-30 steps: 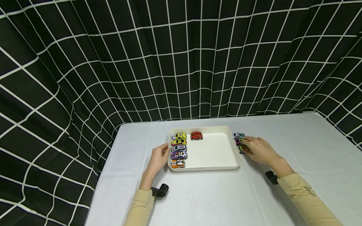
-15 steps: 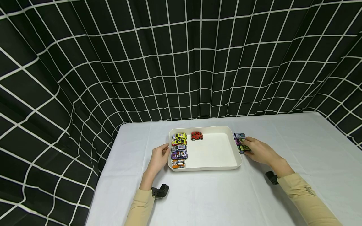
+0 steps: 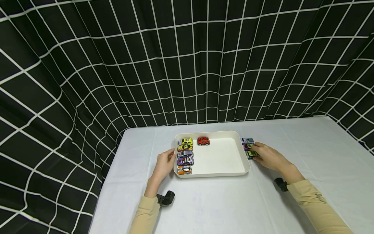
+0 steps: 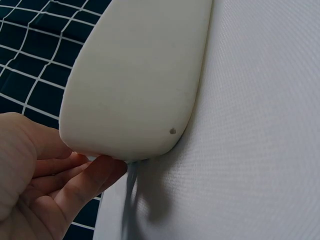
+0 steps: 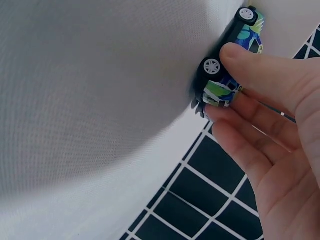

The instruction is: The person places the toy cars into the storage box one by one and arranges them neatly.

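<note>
A white tray [image 3: 217, 162] lies on the table with toy cars inside. My left hand [image 3: 163, 165] holds its left wall; in the left wrist view, thumb and fingers meet the tray [image 4: 135, 80] near a corner. Just outside the tray's right wall stand three toy cars in a column: a pale blue one [image 3: 246, 140], a magenta-and-green one [image 3: 247, 147] and a green-and-black one [image 3: 250, 155]. My right hand [image 3: 270, 157] pinches the nearest. The right wrist view shows my thumb on the side of this green-and-blue toy car [image 5: 220, 92], fingertips behind it.
Along the tray's left wall several toy cars form a column, from a yellow one [image 3: 186, 141] down to an orange one [image 3: 184, 170]. A red toy car [image 3: 203, 140] sits by the back wall. A black gridded curtain [image 3: 193, 65] surrounds the white table [image 3: 210, 204].
My right fingers have shifted slightly, uncovering more of the green-and-black toy car beside the tray. The left hand, the tray and the cars in it look the same.
</note>
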Motion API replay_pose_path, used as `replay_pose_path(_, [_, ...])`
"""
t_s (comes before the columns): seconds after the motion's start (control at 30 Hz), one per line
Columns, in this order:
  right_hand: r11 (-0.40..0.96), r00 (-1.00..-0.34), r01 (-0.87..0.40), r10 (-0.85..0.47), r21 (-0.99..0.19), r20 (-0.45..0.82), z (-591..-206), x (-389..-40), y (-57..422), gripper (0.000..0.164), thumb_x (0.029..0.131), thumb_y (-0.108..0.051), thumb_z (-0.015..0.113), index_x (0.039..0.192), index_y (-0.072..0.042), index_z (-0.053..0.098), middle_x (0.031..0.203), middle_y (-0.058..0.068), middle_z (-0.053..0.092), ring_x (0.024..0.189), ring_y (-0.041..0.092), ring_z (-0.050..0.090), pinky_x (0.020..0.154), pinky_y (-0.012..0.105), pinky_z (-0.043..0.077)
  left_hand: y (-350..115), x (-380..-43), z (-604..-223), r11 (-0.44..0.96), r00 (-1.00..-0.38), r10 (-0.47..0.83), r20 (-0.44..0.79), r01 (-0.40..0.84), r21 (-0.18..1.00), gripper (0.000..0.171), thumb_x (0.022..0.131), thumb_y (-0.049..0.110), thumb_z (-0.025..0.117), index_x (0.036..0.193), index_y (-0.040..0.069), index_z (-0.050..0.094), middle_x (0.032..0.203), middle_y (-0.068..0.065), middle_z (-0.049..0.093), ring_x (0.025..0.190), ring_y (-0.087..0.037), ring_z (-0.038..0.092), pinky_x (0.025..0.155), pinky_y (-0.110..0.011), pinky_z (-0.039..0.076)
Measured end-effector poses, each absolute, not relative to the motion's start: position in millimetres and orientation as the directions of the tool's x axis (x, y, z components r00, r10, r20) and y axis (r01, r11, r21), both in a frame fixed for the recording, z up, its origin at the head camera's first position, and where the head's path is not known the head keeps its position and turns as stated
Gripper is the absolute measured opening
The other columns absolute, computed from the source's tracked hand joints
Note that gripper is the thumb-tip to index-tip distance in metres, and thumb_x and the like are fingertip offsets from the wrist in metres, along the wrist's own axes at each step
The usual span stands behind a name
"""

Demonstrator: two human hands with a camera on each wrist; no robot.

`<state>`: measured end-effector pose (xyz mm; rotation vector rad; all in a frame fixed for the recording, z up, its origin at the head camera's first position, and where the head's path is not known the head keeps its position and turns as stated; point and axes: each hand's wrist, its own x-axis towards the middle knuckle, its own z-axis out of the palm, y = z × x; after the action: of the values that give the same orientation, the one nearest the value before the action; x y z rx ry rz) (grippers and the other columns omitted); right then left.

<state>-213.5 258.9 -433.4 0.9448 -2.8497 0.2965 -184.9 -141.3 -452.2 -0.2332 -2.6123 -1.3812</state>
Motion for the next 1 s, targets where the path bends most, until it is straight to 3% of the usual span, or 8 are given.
replay_pose_path(1.0, [0.760,-0.766,-0.632,-0.584,-0.151,0.269,-410,-215,266,0.026,0.067,0.007,0.076,0.090,0.005,0.064,0.084,0.009,0.058,0.075,0.022,0.058,0.065,0.036,0.053,-141,-187,-453,0.564,-0.970,0.054,0.239,0.227,0.794,0.029,0.090,0.000,0.054,0.116,-0.014,0.056,0.096,-0.023,0.065,0.085,-0.028,0.065,0.075,-0.034,0.055])
